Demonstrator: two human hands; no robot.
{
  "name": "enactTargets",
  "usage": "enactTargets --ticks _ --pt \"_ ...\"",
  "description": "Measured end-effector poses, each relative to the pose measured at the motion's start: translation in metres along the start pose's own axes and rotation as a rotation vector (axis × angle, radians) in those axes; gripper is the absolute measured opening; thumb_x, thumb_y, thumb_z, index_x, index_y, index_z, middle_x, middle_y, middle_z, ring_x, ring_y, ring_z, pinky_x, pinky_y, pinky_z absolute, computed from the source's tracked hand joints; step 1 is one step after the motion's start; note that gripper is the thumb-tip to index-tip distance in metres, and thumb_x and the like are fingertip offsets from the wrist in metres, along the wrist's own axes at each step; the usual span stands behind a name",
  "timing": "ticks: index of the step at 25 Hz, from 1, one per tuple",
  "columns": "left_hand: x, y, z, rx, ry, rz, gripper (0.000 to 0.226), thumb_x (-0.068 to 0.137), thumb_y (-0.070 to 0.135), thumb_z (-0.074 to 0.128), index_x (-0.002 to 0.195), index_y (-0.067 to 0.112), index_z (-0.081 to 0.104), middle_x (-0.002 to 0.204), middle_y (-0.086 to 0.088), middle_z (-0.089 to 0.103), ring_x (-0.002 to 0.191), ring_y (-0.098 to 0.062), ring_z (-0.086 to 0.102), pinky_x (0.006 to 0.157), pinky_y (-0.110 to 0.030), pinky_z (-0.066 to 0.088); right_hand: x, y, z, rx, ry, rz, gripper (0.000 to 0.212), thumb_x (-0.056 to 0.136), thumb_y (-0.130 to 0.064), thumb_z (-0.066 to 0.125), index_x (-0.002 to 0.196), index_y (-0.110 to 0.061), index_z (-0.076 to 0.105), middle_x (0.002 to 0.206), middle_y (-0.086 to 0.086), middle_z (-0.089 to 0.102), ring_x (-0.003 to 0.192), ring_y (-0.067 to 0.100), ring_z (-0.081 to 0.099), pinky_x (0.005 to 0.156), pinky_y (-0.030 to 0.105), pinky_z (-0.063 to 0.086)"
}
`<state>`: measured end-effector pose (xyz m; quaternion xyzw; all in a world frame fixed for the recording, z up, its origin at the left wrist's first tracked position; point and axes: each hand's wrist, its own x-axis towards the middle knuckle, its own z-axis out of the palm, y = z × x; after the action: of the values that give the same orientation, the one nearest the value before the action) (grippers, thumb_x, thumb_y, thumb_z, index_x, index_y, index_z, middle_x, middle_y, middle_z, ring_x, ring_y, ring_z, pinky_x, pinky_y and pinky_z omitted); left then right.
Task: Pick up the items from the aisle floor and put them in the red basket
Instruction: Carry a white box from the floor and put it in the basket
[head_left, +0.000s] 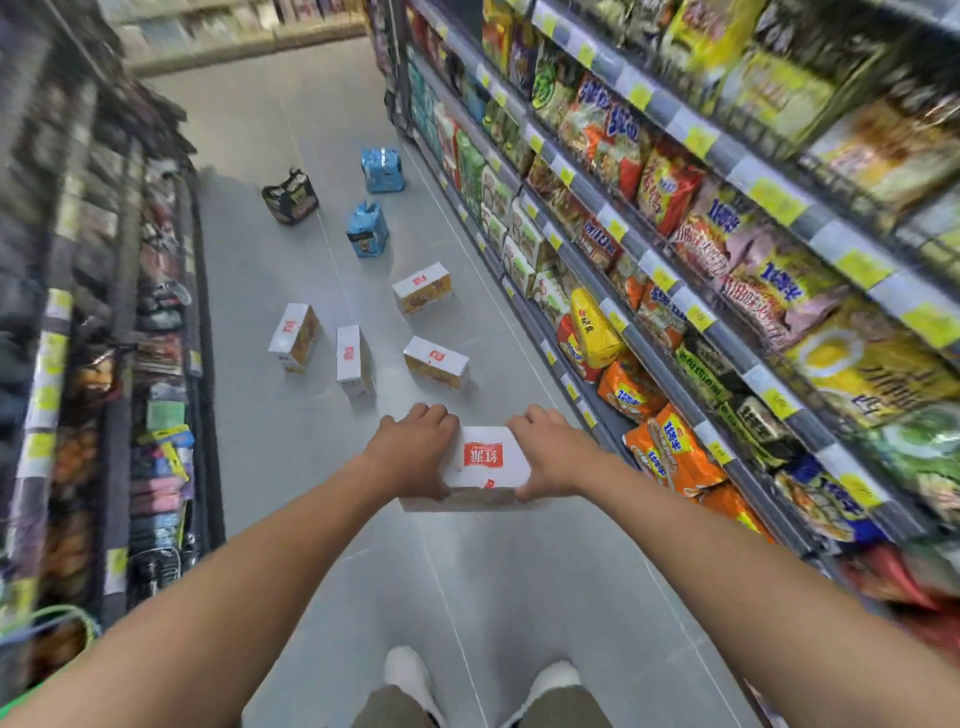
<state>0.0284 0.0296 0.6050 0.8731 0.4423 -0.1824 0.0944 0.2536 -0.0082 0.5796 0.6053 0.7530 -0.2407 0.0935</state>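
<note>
While both hands' fingers (431, 415) clamp the white box (485, 462) by its side edges, bare floor (467, 587) lies beneath.

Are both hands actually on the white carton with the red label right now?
Touching. The head view shows the left hand and right hand clasping opposite ends of the white carton with the red label, fingers wrapped over its far edge.

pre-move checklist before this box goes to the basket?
1. Left hand on white box: ok.
2. Right hand on the opposite side: ok.
3. Box clear of the floor: cannot tell.
4. Red basket located: not ok, only a red shape at the right edge, blurred.
5. Floor cleared: not ok, four white boxes, two blue packs and a black pack remain.
</note>
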Motion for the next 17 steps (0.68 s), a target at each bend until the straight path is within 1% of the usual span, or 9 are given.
enactTargets --ticks 2,5,8,10,12,13,15,17 --pt "-0.009 0.005 -0.033 0.021 0.027 -0.001 0.09 0.072 0.069 0.07 0.14 0.02 0.039 0.135 -0.001 0.048 0.125 -0.022 0.045 0.093 -0.05 0.05 -0.016 0.001 -0.035 -0.032 0.006 -0.015 0.087 0.063 -0.059 0.082 0.131 -0.024 0.043 0.125 0.003 0.044 0.121 0.028 0.044 0.09 0.048 0.053" --pt "-0.008 0.016 -0.06 0.021 0.031 0.004 0.097 0.069 0.07 0.07 0.145 0.02 0.036 0.142 -0.002 0.045 0.128 -0.024 0.042 0.097 -0.053 0.051 -0.038 0.011 -0.064 -0.045 0.042 -0.024 0.083 0.065 -0.06 0.081 0.131 -0.024 0.044 0.126 0.003 0.045 0.123 0.028 0.045 0.09 0.045 0.051" --pt "0.001 0.039 -0.08 0.045 0.052 0.04 0.096 0.071 0.07 0.071 0.146 0.022 0.035 0.146 -0.001 0.043 0.132 -0.024 0.041 0.098 -0.052 0.05 -0.06 0.031 -0.077 -0.035 0.089 0.008 0.082 0.07 -0.058 0.081 0.135 -0.026 0.043 0.131 0.003 0.045 0.127 0.026 0.044 0.088 0.043 0.046" --pt "0.01 0.058 -0.09 0.064 0.057 0.092 0.094 0.074 0.068 0.072 0.148 0.023 0.035 0.145 -0.001 0.045 0.132 -0.023 0.043 0.099 -0.048 0.049 -0.076 0.047 -0.076 -0.007 0.098 0.054 0.083 0.069 -0.059 0.081 0.135 -0.027 0.042 0.13 0.002 0.045 0.125 0.025 0.043 0.086 0.042 0.046" --pt "0.02 0.076 -0.093 0.079 0.053 0.146 0.093 0.074 0.066 0.072 0.148 0.023 0.035 0.142 0.0 0.046 0.128 -0.022 0.044 0.101 -0.045 0.048 -0.095 0.06 -0.071 0.003 0.089 0.101 0.084 0.065 -0.062 0.079 0.132 -0.028 0.043 0.128 0.001 0.045 0.123 0.026 0.044 0.088 0.045 0.051" --pt "0.027 0.086 -0.095 0.092 0.048 0.19 0.093 0.073 0.066 0.073 0.148 0.024 0.035 0.141 0.0 0.046 0.127 -0.021 0.044 0.102 -0.046 0.048 -0.106 0.068 -0.066 0.021 0.086 0.146 0.083 0.064 -0.063 0.078 0.131 -0.028 0.043 0.127 0.002 0.045 0.123 0.027 0.044 0.09 0.046 0.052" --pt "0.041 0.108 -0.099 0.12 0.027 0.27 0.095 0.073 0.065 0.072 0.149 0.024 0.034 0.14 0.002 0.045 0.126 -0.02 0.043 0.1 -0.048 0.048 -0.129 0.08 -0.058 0.057 0.092 0.241 0.086 0.065 -0.064 0.078 0.135 -0.027 0.043 0.129 0.003 0.044 0.123 0.027 0.043 0.092 0.046 0.049" --pt "0.055 0.136 -0.104 0.176 0.018 0.381 0.096 0.072 0.065 0.072 0.149 0.024 0.034 0.14 0.003 0.044 0.127 -0.02 0.042 0.099 -0.05 0.048 -0.159 0.091 -0.048 0.117 0.121 0.351 0.09 0.067 -0.065 0.079 0.14 -0.028 0.04 0.13 0.003 0.044 0.123 0.026 0.043 0.089 0.044 0.049"
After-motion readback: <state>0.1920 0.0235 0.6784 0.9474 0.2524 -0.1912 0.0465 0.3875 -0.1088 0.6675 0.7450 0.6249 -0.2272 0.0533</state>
